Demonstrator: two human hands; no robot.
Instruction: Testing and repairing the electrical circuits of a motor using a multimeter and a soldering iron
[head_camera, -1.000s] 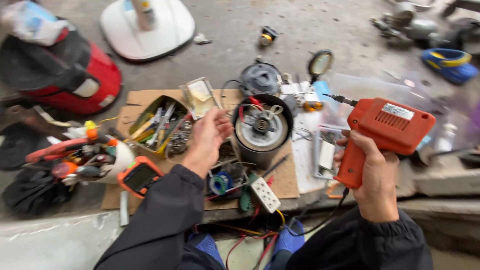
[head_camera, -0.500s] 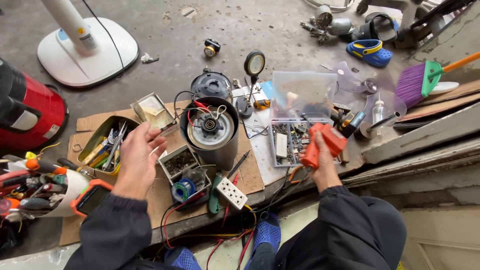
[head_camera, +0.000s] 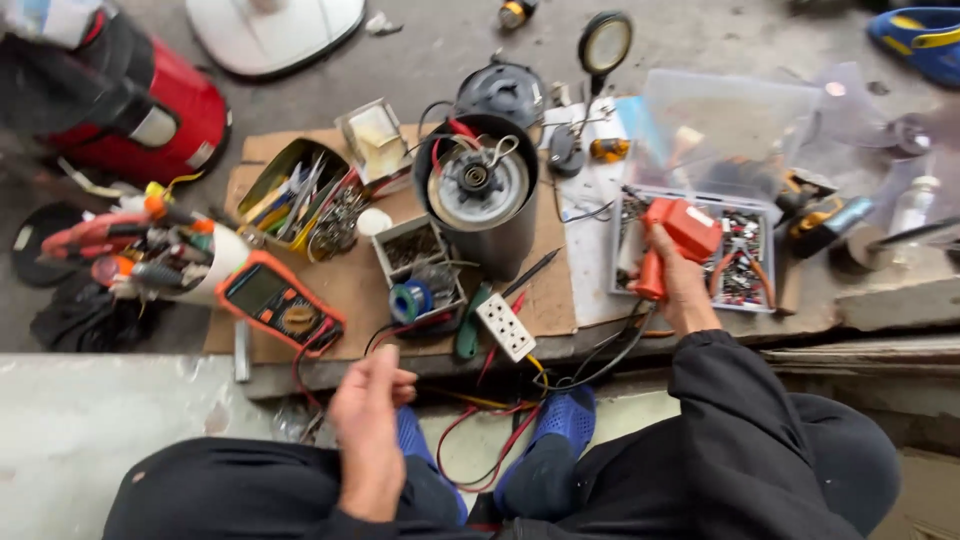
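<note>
Cardboard sheeting (head_camera: 360, 285) on a concrete floor carries a cluttered repair spread, with a cylindrical motor housing (head_camera: 480, 200) standing upright at its centre. At about four o'clock from that housing, the right hand (head_camera: 685, 290) wraps around the grip of an orange soldering gun (head_camera: 675, 240), holding it over a compartment tray of small parts (head_camera: 745, 270). Down at seven o'clock, the left hand (head_camera: 370, 425) hovers loosely curled and empty above the knees, near a white power strip (head_camera: 507, 327) and an orange multimeter (head_camera: 280, 305).

left hand (head_camera: 368, 430) drawn back to lap, orange tool (head_camera: 672, 240) lowered over parts box (head_camera: 700, 250)
</note>
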